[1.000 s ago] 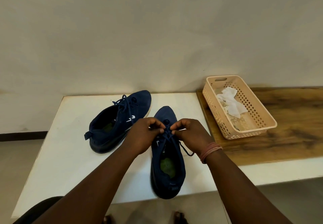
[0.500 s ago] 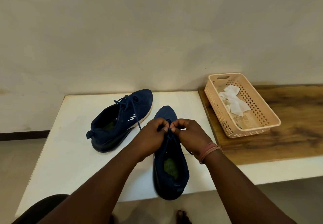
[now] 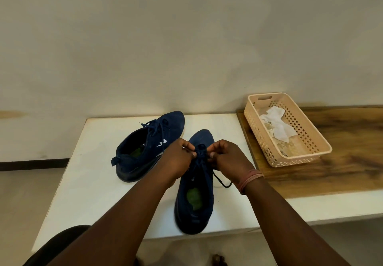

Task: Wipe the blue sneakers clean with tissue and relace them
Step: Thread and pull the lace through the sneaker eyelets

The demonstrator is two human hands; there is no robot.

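Note:
Two blue sneakers lie on the white table (image 3: 87, 178). The near sneaker (image 3: 194, 201) points away from me with its heel at the front edge. My left hand (image 3: 176, 162) and my right hand (image 3: 228, 160) meet over its tongue, and each pinches the blue lace (image 3: 200, 151) there. A loose lace end (image 3: 222, 182) trails beside my right wrist. The far sneaker (image 3: 145, 147) lies angled to the left with its lace tied in a bow.
A beige perforated basket (image 3: 310, 139) holding crumpled white tissue (image 3: 277, 124) stands on the wooden board (image 3: 342, 162) to the right. A wall runs behind the table. A dark rounded shape (image 3: 56, 245) sits at the bottom left.
Both hands have stayed on the near sneaker's lace, drawing close together and then a little apart. The loose lace end by my right wrist has shifted. The camera view has shifted.

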